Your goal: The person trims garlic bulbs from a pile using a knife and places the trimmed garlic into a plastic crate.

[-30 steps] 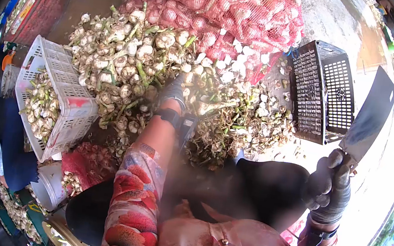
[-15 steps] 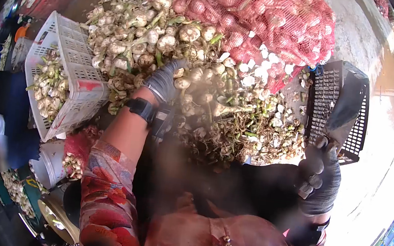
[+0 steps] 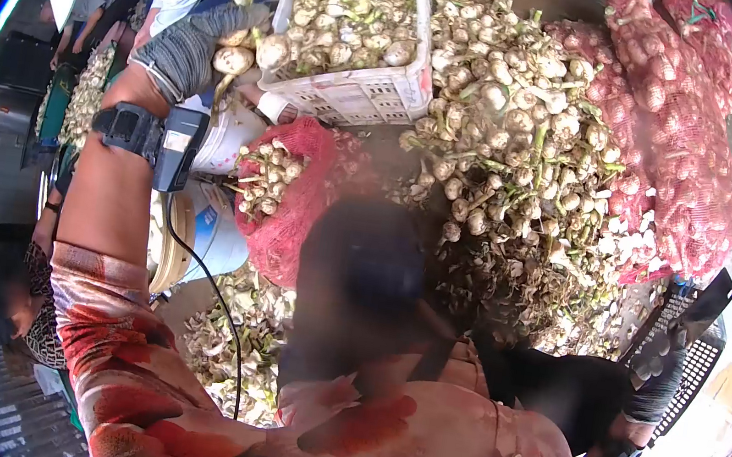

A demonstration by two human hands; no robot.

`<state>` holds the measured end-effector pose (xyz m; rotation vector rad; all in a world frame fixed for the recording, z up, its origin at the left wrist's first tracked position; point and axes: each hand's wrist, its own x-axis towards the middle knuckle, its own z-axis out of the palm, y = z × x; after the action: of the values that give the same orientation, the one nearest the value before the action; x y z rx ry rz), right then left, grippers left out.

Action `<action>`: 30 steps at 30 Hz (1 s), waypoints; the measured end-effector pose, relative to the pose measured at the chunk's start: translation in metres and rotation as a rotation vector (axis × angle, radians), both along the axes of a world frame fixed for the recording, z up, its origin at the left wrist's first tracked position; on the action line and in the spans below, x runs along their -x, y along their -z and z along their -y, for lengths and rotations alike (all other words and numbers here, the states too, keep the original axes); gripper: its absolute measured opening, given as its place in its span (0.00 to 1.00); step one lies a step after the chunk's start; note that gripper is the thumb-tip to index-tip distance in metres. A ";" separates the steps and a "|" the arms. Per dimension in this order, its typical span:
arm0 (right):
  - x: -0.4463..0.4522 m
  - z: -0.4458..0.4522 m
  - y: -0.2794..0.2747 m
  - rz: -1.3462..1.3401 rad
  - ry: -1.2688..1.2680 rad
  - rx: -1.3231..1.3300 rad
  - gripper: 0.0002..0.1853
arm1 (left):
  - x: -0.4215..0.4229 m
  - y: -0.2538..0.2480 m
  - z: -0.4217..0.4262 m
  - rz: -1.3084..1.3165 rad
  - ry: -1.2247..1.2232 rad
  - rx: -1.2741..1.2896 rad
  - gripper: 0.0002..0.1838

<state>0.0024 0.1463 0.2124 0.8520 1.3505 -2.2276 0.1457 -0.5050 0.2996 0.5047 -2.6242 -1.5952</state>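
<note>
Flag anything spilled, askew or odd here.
Loose skins and stems are strewn beside the garlic heap, outside any crate, so they look spilled, though possibly just trimming waste. No damage stands out.

Open room above garlic heap [image 3: 520, 110], white crate [image 3: 328, 99] walling left, red sacks [image 3: 676, 121] right

A whole garlic bulb [image 3: 233, 60], round and off-white with brownish marks, lies against the left hand [image 3: 204, 39], its stem pointing back toward the wearer; how the fingers grip it cannot be made out. Just beside it stands a white slotted crate [image 3: 351, 97], piled with similar bulbs. The knife [image 3: 698, 307], broad, dark and square-ended, slants outward from the closed right hand [image 3: 657, 373].
</note>
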 end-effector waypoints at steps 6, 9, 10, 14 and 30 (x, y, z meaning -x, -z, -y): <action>-0.015 0.030 0.002 -0.209 -0.191 -0.291 0.14 | -0.117 0.154 0.056 0.335 -0.688 0.096 0.10; -0.021 0.014 0.027 -0.285 -0.270 -0.507 0.11 | -0.123 0.212 -0.003 0.324 -0.572 0.484 0.12; -0.021 0.020 0.032 -0.340 -0.369 -0.598 0.11 | -0.123 0.227 -0.026 0.413 -0.473 0.623 0.13; -0.022 0.095 0.020 -0.364 -0.708 -0.804 0.08 | -0.142 0.295 -0.055 0.317 -0.203 0.666 0.19; -0.061 0.527 0.182 -1.703 -1.450 -0.602 0.13 | -0.275 0.406 -0.012 0.295 -1.669 -0.153 0.35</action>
<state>0.0636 -0.3810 0.0308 -1.8610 2.0006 -0.8548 0.4209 -0.4928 -0.1067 2.1496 -1.0895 -0.9795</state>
